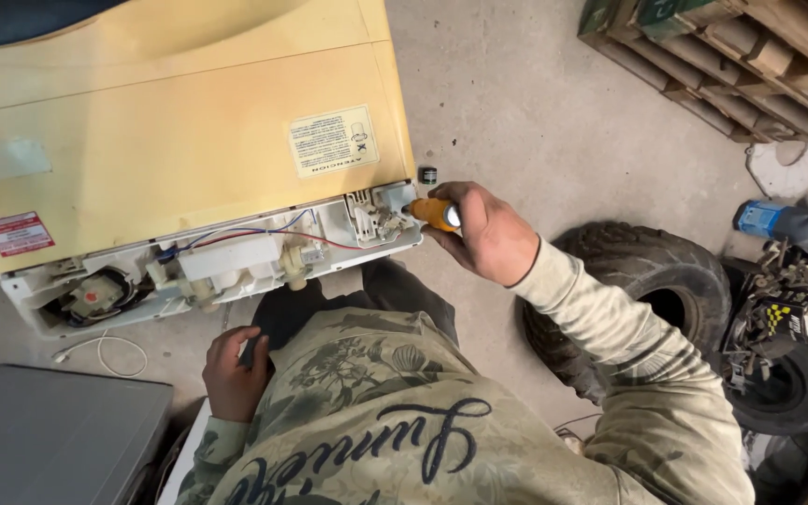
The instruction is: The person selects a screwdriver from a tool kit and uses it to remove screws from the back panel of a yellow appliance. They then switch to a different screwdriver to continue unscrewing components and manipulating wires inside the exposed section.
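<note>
Screwdriver [434, 213], orange handle, is in the right hand [488, 234], fist closed around it, tip at the right end of the machine's open white base [236, 271]. The tip itself is hidden behind the plastic there, so I can't tell if it's seated in a screw.

Machine [180, 140] is a yellowed appliance lying on its side on the concrete floor [535, 103], underside toward the person. Left hand [233, 374] is below the machine, fingers curled on the dark trouser leg, holding nothing that I can see.

Risks as I read them:
- Red and blue wires [264, 234] run loose across the base, just left of the tip. A slip sideways likely nicks insulation or pulls a connector.
- One-handed driving, nothing bracing the machine. A hard push may cam out and crack the plastic clips next to the tip.
- Small black cap [428, 174] sits on the floor just right of the machine's corner, near the right hand. Easy to knock away and lose among the tyres [647, 290] further right.
- White cable [105, 351] trails on the floor below the machine's left end; can't tell if it's plugged in. If live, exposed parts are a shock hazard.
</note>
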